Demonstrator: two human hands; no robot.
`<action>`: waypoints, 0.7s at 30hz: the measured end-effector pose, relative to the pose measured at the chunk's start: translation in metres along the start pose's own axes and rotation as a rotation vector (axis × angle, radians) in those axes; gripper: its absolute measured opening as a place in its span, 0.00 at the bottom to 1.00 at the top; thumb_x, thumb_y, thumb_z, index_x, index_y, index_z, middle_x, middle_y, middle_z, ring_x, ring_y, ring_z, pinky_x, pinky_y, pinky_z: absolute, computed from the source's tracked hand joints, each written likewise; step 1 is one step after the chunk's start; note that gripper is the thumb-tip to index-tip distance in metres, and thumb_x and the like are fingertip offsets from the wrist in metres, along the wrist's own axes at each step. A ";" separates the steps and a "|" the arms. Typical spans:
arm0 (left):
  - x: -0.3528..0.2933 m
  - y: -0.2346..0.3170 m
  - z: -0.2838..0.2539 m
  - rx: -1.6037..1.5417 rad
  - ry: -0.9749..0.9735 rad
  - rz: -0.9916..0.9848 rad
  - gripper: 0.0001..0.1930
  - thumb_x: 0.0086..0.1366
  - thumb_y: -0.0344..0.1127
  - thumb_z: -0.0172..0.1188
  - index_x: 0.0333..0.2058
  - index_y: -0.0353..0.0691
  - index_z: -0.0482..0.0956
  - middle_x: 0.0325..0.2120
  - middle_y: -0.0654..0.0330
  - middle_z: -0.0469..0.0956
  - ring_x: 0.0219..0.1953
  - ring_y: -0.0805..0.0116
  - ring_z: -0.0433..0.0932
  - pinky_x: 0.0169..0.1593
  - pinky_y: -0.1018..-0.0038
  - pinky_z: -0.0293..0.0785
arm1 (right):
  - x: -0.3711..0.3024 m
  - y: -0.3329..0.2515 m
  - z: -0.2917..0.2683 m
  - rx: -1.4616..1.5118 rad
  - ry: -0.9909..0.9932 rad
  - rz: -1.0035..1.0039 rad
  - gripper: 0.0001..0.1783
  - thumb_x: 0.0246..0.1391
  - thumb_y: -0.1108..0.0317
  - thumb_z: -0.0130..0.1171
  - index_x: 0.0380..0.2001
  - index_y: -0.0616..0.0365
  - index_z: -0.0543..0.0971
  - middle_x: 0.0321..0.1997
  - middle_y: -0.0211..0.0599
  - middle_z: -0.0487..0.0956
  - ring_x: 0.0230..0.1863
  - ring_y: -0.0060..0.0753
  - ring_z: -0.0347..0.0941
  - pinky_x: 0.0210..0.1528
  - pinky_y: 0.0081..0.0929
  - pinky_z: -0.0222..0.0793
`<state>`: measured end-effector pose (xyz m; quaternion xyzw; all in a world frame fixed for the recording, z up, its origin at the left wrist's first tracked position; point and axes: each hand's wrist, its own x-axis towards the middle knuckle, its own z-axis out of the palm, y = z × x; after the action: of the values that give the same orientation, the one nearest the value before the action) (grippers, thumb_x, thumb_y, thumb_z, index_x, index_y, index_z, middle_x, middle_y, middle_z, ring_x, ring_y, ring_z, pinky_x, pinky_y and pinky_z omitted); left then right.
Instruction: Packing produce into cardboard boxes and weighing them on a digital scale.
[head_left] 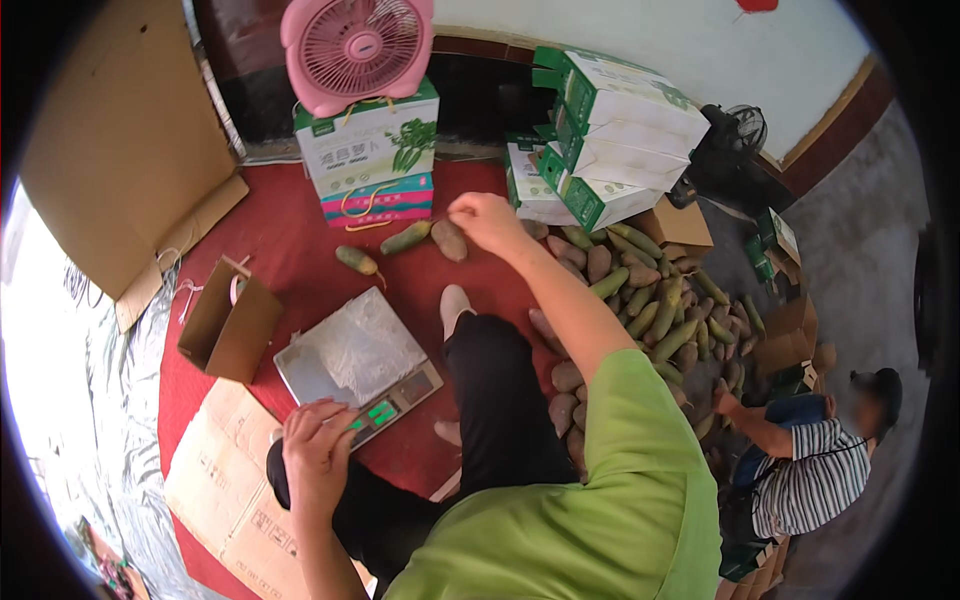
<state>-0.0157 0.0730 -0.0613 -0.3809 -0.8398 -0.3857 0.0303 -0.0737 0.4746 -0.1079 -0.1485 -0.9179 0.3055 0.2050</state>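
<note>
The display [381, 412] is green, the co-worker's shirt [815, 480] seemingly grey-striped

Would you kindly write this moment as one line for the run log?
left hand: near scale | right hand: near brownish vegetable, contact unclear | nearby: green vegetable, cardboard box, pink fan

The red mat [300, 200] I sit over carries a flat scale [415, 384] just ahead of my left fingers [318, 420], an open cardboard box [232, 325] farther ahead and leftward, and flattened cardboard [225, 470] to their left. Just nearside of my right fingers [470, 207] lies a brownish tuber [449, 241], two green radishes [406, 237] left of them, a mixed heap [655, 310] to their right.
</note>
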 end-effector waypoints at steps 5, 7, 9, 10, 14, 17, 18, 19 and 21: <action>0.026 -0.014 0.053 -0.103 -0.175 -0.085 0.10 0.51 0.27 0.62 0.34 0.39 0.82 0.37 0.57 0.79 0.44 0.55 0.75 0.51 0.64 0.68 | 0.022 0.125 -0.073 -0.163 0.270 0.198 0.13 0.47 0.62 0.61 0.37 0.54 0.81 0.37 0.42 0.81 0.42 0.46 0.77 0.44 0.38 0.72; 0.023 -0.025 0.063 -0.084 -0.182 -0.093 0.10 0.52 0.26 0.61 0.34 0.39 0.82 0.36 0.56 0.79 0.43 0.54 0.75 0.49 0.63 0.69 | 0.035 0.174 -0.099 -0.082 0.303 0.306 0.16 0.47 0.62 0.61 0.39 0.56 0.80 0.37 0.44 0.81 0.41 0.44 0.77 0.44 0.36 0.71; 0.024 -0.032 0.071 -0.064 -0.238 -0.208 0.10 0.52 0.26 0.60 0.34 0.39 0.82 0.35 0.55 0.79 0.41 0.54 0.75 0.47 0.63 0.71 | 0.045 0.221 -0.129 -0.052 0.417 0.315 0.16 0.48 0.68 0.61 0.42 0.62 0.78 0.30 0.39 0.80 0.32 0.29 0.76 0.33 0.28 0.72; 0.027 -0.033 0.074 -0.049 -0.244 -0.203 0.10 0.52 0.27 0.60 0.35 0.38 0.82 0.35 0.55 0.79 0.40 0.53 0.75 0.45 0.64 0.71 | 0.050 0.238 -0.143 -0.004 0.456 0.381 0.18 0.49 0.68 0.61 0.45 0.61 0.76 0.32 0.39 0.79 0.32 0.28 0.75 0.32 0.28 0.71; 0.040 -0.041 0.081 0.021 -0.276 -0.228 0.10 0.51 0.25 0.62 0.35 0.37 0.82 0.34 0.55 0.79 0.40 0.55 0.77 0.46 0.66 0.72 | 0.076 0.280 -0.176 0.110 0.587 0.560 0.25 0.51 0.68 0.60 0.53 0.60 0.70 0.42 0.39 0.75 0.33 0.29 0.74 0.30 0.29 0.71; 0.046 -0.044 0.081 0.098 -0.300 -0.293 0.09 0.53 0.27 0.60 0.34 0.37 0.82 0.34 0.54 0.79 0.38 0.52 0.76 0.45 0.63 0.72 | 0.096 0.243 -0.173 0.376 0.693 0.648 0.26 0.46 0.66 0.64 0.49 0.64 0.73 0.45 0.48 0.76 0.39 0.41 0.75 0.46 0.35 0.70; 0.047 -0.046 0.082 0.121 -0.302 -0.284 0.08 0.53 0.28 0.60 0.33 0.37 0.82 0.32 0.54 0.79 0.37 0.52 0.76 0.44 0.62 0.72 | 0.107 0.246 -0.174 0.231 0.710 0.565 0.26 0.46 0.68 0.64 0.51 0.60 0.72 0.47 0.47 0.74 0.40 0.42 0.75 0.46 0.36 0.70; 0.049 -0.048 0.084 0.120 -0.304 -0.284 0.08 0.53 0.28 0.60 0.33 0.37 0.82 0.32 0.54 0.79 0.37 0.52 0.76 0.44 0.62 0.72 | 0.110 0.249 -0.175 0.228 0.711 0.566 0.26 0.46 0.68 0.64 0.51 0.60 0.72 0.47 0.47 0.74 0.40 0.42 0.75 0.46 0.36 0.70; 0.051 -0.052 0.085 0.140 -0.329 -0.297 0.07 0.53 0.28 0.60 0.32 0.37 0.82 0.32 0.54 0.79 0.37 0.52 0.76 0.43 0.62 0.72 | 0.122 0.230 -0.170 -0.163 0.723 0.403 0.26 0.45 0.70 0.65 0.50 0.56 0.73 0.53 0.45 0.71 0.45 0.45 0.73 0.47 0.35 0.69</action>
<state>-0.0658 0.1396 -0.1355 -0.3080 -0.9049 -0.2594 -0.1378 -0.0665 0.7854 -0.0923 -0.4384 -0.7607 0.1941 0.4376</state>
